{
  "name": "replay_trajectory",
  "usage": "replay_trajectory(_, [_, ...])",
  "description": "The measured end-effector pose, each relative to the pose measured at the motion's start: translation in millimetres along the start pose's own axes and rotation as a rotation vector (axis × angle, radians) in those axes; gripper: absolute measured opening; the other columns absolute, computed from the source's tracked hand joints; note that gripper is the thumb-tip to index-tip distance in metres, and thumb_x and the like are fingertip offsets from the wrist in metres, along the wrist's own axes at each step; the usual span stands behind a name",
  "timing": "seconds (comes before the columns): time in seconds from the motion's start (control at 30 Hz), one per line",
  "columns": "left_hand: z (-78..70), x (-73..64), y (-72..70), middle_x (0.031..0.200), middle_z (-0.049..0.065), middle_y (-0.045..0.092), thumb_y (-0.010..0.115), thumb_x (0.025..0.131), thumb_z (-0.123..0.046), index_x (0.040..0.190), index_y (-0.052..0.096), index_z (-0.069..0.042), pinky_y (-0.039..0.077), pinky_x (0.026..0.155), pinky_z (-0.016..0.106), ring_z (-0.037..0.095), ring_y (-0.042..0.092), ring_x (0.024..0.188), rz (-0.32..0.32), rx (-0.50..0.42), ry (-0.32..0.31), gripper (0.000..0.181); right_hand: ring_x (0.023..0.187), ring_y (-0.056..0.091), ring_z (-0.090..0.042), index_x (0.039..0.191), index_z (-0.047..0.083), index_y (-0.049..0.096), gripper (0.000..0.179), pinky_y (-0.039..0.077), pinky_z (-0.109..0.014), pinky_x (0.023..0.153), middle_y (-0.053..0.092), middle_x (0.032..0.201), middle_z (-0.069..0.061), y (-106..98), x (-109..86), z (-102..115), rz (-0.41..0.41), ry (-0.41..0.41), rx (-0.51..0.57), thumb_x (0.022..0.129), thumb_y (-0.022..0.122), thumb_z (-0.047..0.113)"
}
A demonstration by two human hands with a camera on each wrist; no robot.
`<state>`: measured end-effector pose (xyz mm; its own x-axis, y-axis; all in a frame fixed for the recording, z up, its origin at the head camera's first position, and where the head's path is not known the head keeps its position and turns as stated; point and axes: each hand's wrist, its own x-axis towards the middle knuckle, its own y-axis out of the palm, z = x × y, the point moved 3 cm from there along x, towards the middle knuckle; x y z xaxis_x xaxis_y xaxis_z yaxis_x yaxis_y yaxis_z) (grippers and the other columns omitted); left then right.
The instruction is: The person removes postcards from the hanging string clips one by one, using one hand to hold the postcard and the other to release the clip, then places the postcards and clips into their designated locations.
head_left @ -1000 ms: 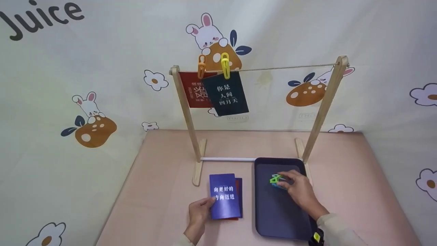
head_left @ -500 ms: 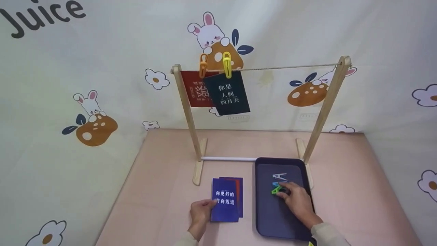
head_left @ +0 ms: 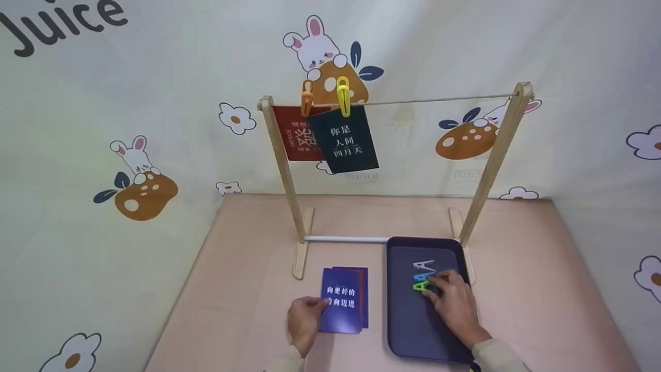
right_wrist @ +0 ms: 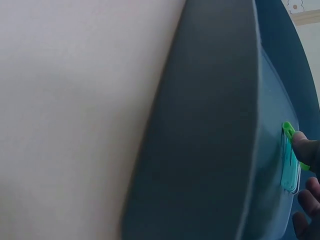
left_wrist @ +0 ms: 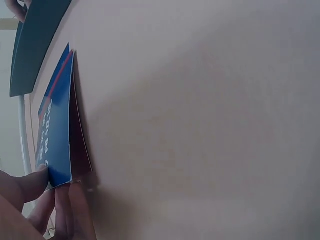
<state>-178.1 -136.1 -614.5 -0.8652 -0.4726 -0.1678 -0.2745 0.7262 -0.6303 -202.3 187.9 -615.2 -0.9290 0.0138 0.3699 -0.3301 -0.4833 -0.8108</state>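
Note:
My left hand [head_left: 305,319] pinches the left edge of a blue card [head_left: 341,312] with white lettering, thumb on top. In the left wrist view its near side is tilted up from the table. Over the dark tray [head_left: 418,336], my right hand [head_left: 457,307] pinches a green clothespin [head_left: 420,286] between thumb and finger. A light blue clothespin [head_left: 422,277] and a pale grey one [head_left: 423,265] lie just beyond it in the tray. In the right wrist view, the thumb lies on the green clothespin [right_wrist: 288,130], which overlaps the blue one [right_wrist: 288,170].
Behind stands a wooden frame [head_left: 493,170] with a string [head_left: 439,98] across its top. Orange [head_left: 307,98] and yellow [head_left: 343,96] clothespins hold a red card [head_left: 297,135] and a dark green card [head_left: 345,142] there. A white bar [head_left: 346,239] joins the frame's feet.
My right hand has brought the green clothespin nearer and down beside the others in the tray. My left hand has slid the blue card slightly right, over the cards below it.

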Motion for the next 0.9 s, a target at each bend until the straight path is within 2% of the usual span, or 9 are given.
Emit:
replay_trajectory(0.33, [4.6, 1.0, 4.5, 0.08, 0.007, 0.076, 0.083, 0.079, -0.017, 0.081, 0.076, -0.007, 0.051, 0.066, 0.035, 0.018, 0.069, 0.072, -0.016, 0.051, -0.046, 0.012, 0.093, 0.063, -0.031, 0.099, 0.005, 0.08, 0.037, 0.048, -0.045, 0.073, 0.066, 0.099, -0.012, -0.9, -5.1, -2.7, -0.037, -0.014, -0.028, 0.065, 0.093, 0.011])
replay_trajectory(0.63, [5.1, -0.4, 5.4, 0.084, 0.008, 0.077, 0.085, 0.076, -0.018, 0.083, 0.075, -0.007, 0.052, 0.066, 0.035, 0.02, 0.07, 0.075, -0.04, 0.045, -0.027, 0.016, 0.098, 0.064, -0.034, 0.104, 0.003, 0.078, 0.038, 0.046, -0.045, 0.075, 0.068, 0.106, -0.014, 0.1, -6.7, -5.3, 0.009, 0.007, -0.039, 0.069, 0.091, 0.012])
replay_trajectory(0.9, [6.9, -3.3, 5.5, 0.088, 0.01, 0.077, 0.086, 0.075, -0.019, 0.086, 0.075, -0.007, 0.054, 0.069, 0.039, 0.027, 0.073, 0.083, -0.062, 0.046, 0.022, 0.019, 0.095, 0.064, -0.034, 0.103, 0.001, 0.078, 0.039, 0.047, -0.044, 0.072, 0.067, 0.104, -0.014, 0.4, -8.4, -6.7, -0.023, -0.021, -0.047, 0.068, 0.091, 0.01])
